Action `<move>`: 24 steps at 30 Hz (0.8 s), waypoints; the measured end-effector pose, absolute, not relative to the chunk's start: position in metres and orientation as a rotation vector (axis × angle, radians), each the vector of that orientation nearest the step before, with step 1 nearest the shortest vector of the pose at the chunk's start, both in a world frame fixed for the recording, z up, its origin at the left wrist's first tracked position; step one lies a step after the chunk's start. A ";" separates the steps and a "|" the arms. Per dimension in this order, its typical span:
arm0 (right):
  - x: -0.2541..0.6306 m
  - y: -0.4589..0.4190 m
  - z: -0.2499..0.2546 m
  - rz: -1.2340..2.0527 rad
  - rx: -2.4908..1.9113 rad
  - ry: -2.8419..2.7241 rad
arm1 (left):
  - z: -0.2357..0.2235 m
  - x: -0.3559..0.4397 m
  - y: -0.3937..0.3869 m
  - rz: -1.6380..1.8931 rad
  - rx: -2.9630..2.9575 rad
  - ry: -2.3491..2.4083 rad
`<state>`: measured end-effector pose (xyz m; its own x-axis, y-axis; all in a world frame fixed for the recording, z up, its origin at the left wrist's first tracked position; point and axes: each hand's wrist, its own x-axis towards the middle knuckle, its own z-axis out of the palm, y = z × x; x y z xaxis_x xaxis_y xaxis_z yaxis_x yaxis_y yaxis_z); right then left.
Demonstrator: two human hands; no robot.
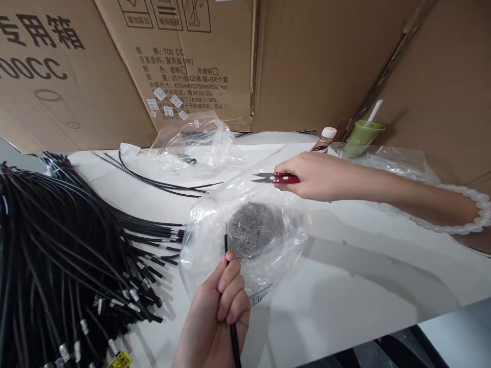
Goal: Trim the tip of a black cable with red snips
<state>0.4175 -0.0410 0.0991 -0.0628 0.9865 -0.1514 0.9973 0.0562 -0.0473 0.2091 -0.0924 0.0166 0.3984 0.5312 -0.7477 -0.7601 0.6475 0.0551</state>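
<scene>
Boxes [326, 61] out back, my left grip [217, 309] clamped on black cable [226, 243], right grip [320, 175] wrapped round red snips [287, 178]; I'd steady that cable first.

Cables [57, 230] left — snips [279, 178] right

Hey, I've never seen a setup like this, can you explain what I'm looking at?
There's no machine here: these are a person's own bare hands, seen by a camera on their head looking forward and down. The left hand grips a black cable upright; the right hand holds red-handled snips. On the white table lie many more cables, at left, and clear plastic with a gray, wiry tangle. Cardboard boxes stand behind.
</scene>
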 end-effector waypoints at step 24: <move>0.466 -0.075 0.112 -0.833 1.862 2.621 | 0.022 0.203 -0.114 0.916 0.659 1.186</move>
<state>0.4662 -0.0753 0.1122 -0.3604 0.9225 -0.1380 0.8329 0.2517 -0.4929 0.2026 -0.1138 0.0221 0.1065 0.8693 -0.4826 -0.2475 0.4932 0.8339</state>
